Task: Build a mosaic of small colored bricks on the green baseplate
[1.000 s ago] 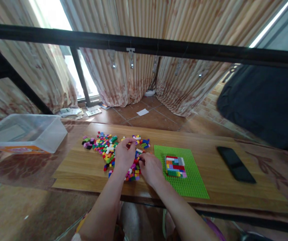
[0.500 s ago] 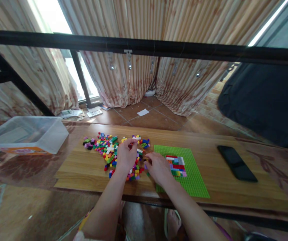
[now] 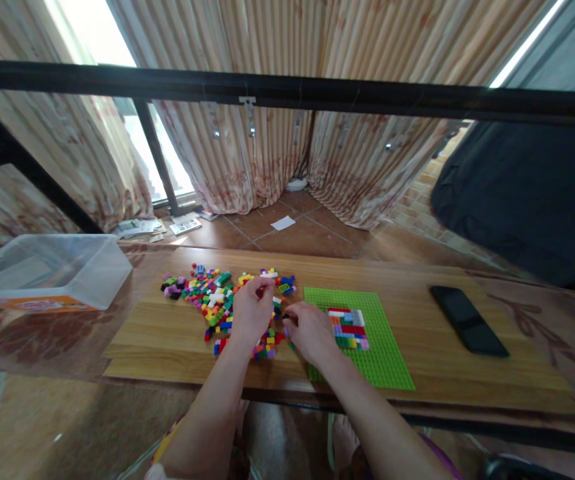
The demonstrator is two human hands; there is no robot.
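Over the pile of small toy building bricks hangs my left hand, its thumb and fingers pinched together. A dark reddish spot shows at those fingertips, too small to name. My right hand is just right of the pile, its wrist over the left part of the green baseplate. Its fingers curl together in a pinch, and whatever is between them is hidden. On the baseplate sits a low block of joined bricks in red, white, blue, green and pink, close to my right hand's knuckles.
A black phone lies on the right side of the wooden table. A clear plastic box with an orange label stands to the left. Beyond the table, a dark metal bar crosses in front of curtains.
The whole view shifts slightly, so everything appears a little further left. Both hands keep nearly the same place and pinched pose; the right fingers have closed in slightly.
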